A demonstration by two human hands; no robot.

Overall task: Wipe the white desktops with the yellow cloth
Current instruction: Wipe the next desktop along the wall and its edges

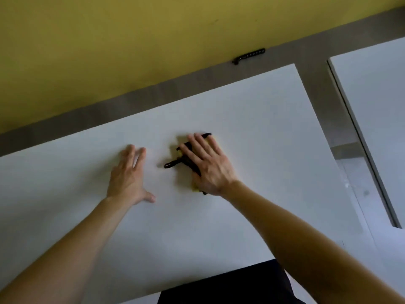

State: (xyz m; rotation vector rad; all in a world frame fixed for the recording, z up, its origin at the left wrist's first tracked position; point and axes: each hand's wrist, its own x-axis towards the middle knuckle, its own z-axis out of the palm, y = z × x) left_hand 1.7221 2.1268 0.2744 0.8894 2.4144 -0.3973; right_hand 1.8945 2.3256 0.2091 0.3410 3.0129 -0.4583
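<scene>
At the bottom edge our dark clothing [221,286] met the desktop [252,119]. At frame centre the cloth [195,187] lay flat under our right hand [208,163], which pressed it with straight fingers and gripped nothing. Its long axis followed those fingers up-frame. Our left hand [128,176], spread flat and holding nothing, rested just left. The second desktop [372,88] lay upper right, so we judged the right hand better placed to carry the cloth there.

You have one left hand [128,176], one right hand [208,165], one yellow cloth [195,187], two white desktops [241,110] [372,95], one black strip [248,56].
</scene>
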